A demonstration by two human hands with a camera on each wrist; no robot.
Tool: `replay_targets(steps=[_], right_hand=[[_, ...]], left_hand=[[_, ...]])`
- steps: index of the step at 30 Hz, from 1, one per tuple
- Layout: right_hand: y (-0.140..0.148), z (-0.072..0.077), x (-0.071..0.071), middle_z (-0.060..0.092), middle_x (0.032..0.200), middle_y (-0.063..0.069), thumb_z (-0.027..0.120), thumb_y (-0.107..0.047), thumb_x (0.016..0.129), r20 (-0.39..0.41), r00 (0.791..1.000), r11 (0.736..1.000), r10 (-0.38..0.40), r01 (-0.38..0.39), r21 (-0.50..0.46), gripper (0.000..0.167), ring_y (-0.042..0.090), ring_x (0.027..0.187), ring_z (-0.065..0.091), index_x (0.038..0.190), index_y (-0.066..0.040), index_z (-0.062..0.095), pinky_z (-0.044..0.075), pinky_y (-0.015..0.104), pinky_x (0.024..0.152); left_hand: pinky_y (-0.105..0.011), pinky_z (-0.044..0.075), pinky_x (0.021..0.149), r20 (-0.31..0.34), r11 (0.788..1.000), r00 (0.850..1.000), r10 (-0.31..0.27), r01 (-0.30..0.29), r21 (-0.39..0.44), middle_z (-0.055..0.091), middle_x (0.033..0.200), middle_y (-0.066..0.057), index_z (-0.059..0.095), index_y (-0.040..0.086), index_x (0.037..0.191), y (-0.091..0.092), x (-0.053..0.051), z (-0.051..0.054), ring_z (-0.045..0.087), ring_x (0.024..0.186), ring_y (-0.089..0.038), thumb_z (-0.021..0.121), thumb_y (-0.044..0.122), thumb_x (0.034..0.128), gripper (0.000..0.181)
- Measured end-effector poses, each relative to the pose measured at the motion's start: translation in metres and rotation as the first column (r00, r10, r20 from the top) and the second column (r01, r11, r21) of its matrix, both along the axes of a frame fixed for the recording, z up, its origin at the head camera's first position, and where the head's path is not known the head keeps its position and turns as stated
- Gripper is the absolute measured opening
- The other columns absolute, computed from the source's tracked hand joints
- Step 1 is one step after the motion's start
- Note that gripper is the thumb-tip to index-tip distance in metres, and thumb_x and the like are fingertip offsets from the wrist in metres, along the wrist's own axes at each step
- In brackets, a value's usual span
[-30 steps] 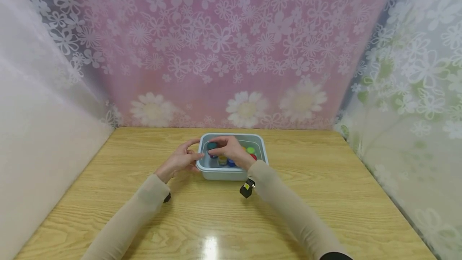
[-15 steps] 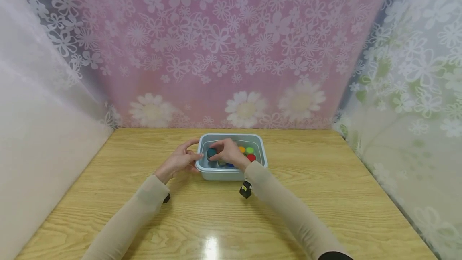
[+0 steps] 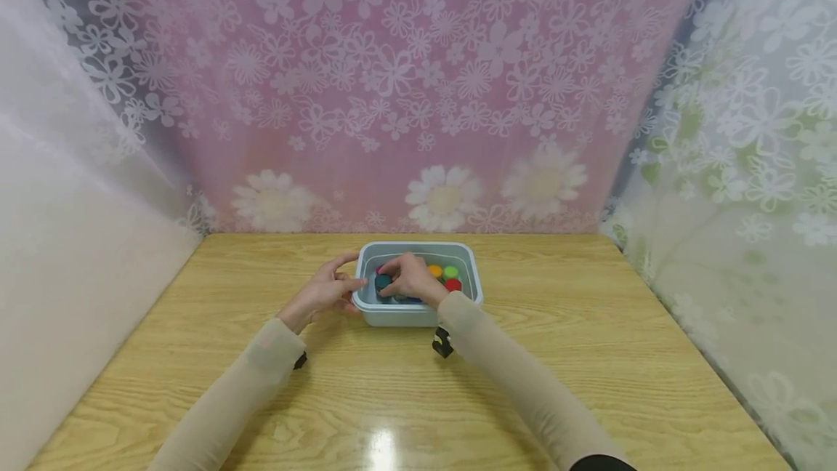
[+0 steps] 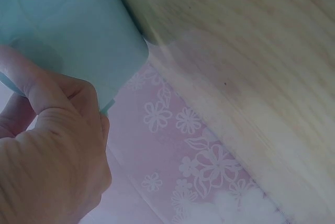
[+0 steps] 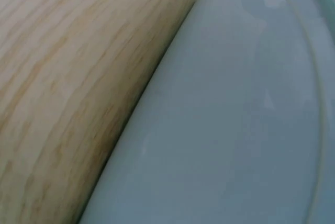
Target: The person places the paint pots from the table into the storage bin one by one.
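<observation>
A light blue-grey plastic tub (image 3: pixel 403 317) stands on the table, with several small pots with coloured lids inside. My left hand (image 3: pixel 325 289) grips its left rim, thumb over the edge. The left wrist view shows that hand (image 4: pixel 57 140) close up against the tub wall (image 4: pixel 99 35). Reaching into the tub, my right hand (image 3: pixel 413 276) pinches a small pot with a dark teal lid (image 3: pixel 382 282) near the left end. A magenta lid (image 3: pixel 378 270) peeks out behind it. Orange (image 3: pixel 434 270), green (image 3: pixel 451 272) and red (image 3: pixel 453 285) lids show to the right. My right hand covers the pots in the middle.
The wood-grain table (image 3: pixel 392 391) spreads around the tub. A pink flowered curtain (image 3: pixel 418 93) hangs along its back edge, with pale sheets at the left and right sides. In the right wrist view, the tub's outer wall (image 5: pixel 220 109) fills most of the frame.
My right hand has moved the teal-lidded pot lower and slightly nearer to me inside the tub. A magenta lid has come into sight behind it. My left hand keeps its grip on the rim.
</observation>
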State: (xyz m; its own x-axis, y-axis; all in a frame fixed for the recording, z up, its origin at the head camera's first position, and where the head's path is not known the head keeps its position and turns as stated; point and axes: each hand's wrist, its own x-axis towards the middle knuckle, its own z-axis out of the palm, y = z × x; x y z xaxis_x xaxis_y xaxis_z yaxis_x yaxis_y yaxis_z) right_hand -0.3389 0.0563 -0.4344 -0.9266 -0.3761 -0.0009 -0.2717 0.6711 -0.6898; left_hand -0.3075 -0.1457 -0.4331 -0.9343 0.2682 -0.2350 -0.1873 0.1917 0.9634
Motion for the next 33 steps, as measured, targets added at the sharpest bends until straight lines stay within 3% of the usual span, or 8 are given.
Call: replay_targets(steps=[7, 17, 25, 33], right_hand=[[-0.002, -0.002, -0.001, 0.075, 0.104, 0.005, 0.087, -0.015, 0.075, -0.014, 1.000, 0.998, -0.003, 0.004, 0.069, 0.038, 0.016, 0.091, 0.063, 0.111, -0.010, 0.076, 0.056, 0.032, 0.085], [-0.002, 0.001, 0.001, 0.074, 0.108, 0.006, 0.084, -0.009, 0.076, 0.007, 1.000, 0.999, -0.028, 0.027, 0.045, 0.036, 0.018, 0.097, 0.065, 0.111, -0.010, 0.075, 0.057, 0.034, 0.088], [0.011, 0.004, 0.005, 0.074, 0.106, 0.006, 0.079, -0.007, 0.082, 0.060, 0.998, 0.993, -0.009, 0.016, -0.115, 0.031, 0.017, 0.090, 0.066, 0.112, -0.008, 0.075, 0.059, 0.031, 0.080], [0.028, 0.007, 0.005, 0.071, 0.116, 0.012, 0.068, -0.011, 0.092, 0.107, 0.994, 0.965, 0.015, 0.014, -0.261, 0.028, 0.023, 0.103, 0.067, 0.120, -0.005, 0.070, 0.059, 0.034, 0.086]], left_hand=[[-0.049, 0.062, 0.073, -0.004, 1.000, 1.000, 0.003, -0.003, 0.005, 0.057, 0.087, -0.013, 0.032, 0.022, 0.153, 0.000, 0.001, -0.002, 0.063, 0.064, -0.017, 0.063, 0.011, 0.0963, 0.065], [-0.044, 0.063, 0.068, -0.002, 1.000, 1.000, 0.007, -0.007, -0.002, 0.057, 0.090, -0.015, 0.032, 0.022, 0.153, -0.001, 0.000, -0.002, 0.063, 0.063, -0.017, 0.066, 0.013, 0.0947, 0.068], [-0.046, 0.063, 0.072, 0.003, 1.000, 1.000, -0.002, 0.002, 0.001, 0.059, 0.093, -0.017, 0.032, 0.022, 0.153, 0.000, 0.003, 0.001, 0.064, 0.065, -0.018, 0.066, 0.015, 0.0950, 0.067], [-0.048, 0.062, 0.073, -0.005, 0.999, 1.000, -0.020, 0.020, 0.025, 0.061, 0.095, -0.017, 0.030, 0.023, 0.154, -0.005, -0.001, -0.005, 0.066, 0.066, -0.018, 0.066, 0.017, 0.0951, 0.069]])
